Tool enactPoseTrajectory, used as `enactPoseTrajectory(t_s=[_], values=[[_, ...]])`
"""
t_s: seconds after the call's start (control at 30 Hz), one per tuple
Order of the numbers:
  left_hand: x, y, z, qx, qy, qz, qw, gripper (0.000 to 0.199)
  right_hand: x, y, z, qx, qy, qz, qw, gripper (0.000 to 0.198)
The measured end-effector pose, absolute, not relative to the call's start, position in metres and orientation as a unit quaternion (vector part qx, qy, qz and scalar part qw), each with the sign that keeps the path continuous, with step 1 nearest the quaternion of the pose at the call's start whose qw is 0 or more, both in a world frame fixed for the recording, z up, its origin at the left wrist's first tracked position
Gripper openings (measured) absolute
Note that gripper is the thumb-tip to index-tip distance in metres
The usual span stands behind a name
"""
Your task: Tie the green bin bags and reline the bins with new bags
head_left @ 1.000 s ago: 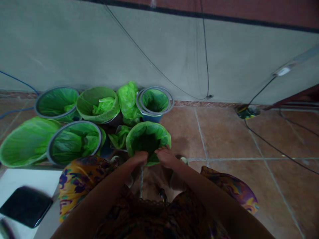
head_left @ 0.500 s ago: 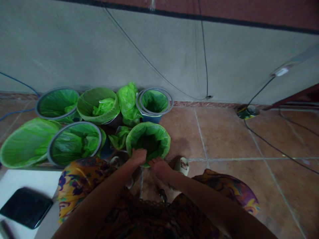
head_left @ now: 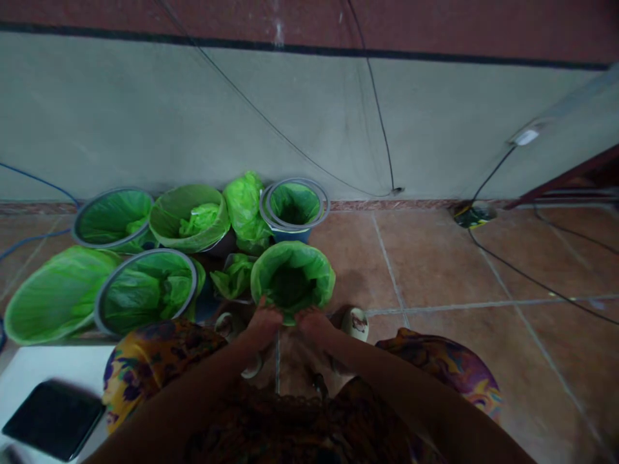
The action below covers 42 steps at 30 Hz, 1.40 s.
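Note:
A bin lined with a green plastic bag (head_left: 316, 265) stands between my feet, its bag folded outward over the rim and its inside dark. My left hand (head_left: 265, 323) is closed on the bag at the near left of the rim, the thumb side pointing up. Close beside it, my right hand (head_left: 312, 322) is closed on the bag at the near right of the rim. The fingertips of both hands are partly hidden. To the left of this bin lies a crumpled green bag (head_left: 235, 276).
Several lined bins stand at the left, among them a grey-rimmed bin (head_left: 195, 274). Behind, a blue bin with grey rings (head_left: 293, 235) stands near the wall, beside a bunched green bag (head_left: 246, 209). A black phone-like object (head_left: 53, 419) lies on a white surface (head_left: 72, 357). Cables (head_left: 532, 274) cross the right floor.
My left hand has drawn back from over the bin's opening to its near rim. My right hand stays at the rim, its fingers now more closed. The view has tilted up slightly.

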State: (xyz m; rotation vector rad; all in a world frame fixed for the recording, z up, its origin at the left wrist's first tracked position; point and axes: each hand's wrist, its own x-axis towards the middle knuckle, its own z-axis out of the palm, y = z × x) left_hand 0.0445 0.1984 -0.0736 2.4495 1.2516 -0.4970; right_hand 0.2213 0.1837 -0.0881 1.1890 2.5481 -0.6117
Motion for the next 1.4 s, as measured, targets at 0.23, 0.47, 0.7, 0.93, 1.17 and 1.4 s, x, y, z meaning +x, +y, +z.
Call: enactPoseTrajectory(t_s=[0.23, 0.47, 0.7, 0.93, 1.17, 1.4], values=[[0.024, 0.241, -0.047, 0.870, 0.467, -0.080, 0.140, 0.057, 0.238, 0.203, -0.045, 0.449, 0.868, -0.212, 0.000, 0.037], [0.055, 0.212, -0.046, 0.887, 0.399, -0.076, 0.222, 0.041, 0.283, 0.207, -0.057, 0.487, 0.836, -0.236, 0.090, 0.037], [0.066, 0.213, -0.066, 0.879, 0.411, -0.135, 0.198, 0.030, 0.270, 0.215, -0.070, 0.501, 0.822, -0.233, 0.139, 0.027], [0.064, 0.214, -0.077, 0.882, 0.423, -0.120, 0.171, 0.025, 0.265, 0.221, -0.060, 0.574, 0.783, -0.177, 0.163, 0.028], [0.065, 0.212, -0.079, 0.880, 0.435, -0.102, 0.160, 0.024, 0.253, 0.214, -0.048, 0.496, 0.844, -0.185, 0.084, 0.026], [0.065, 0.213, -0.073, 0.874, 0.445, -0.123, 0.153, 0.022, 0.237, 0.182, -0.073, 0.457, 0.846, -0.250, 0.116, 0.041]])
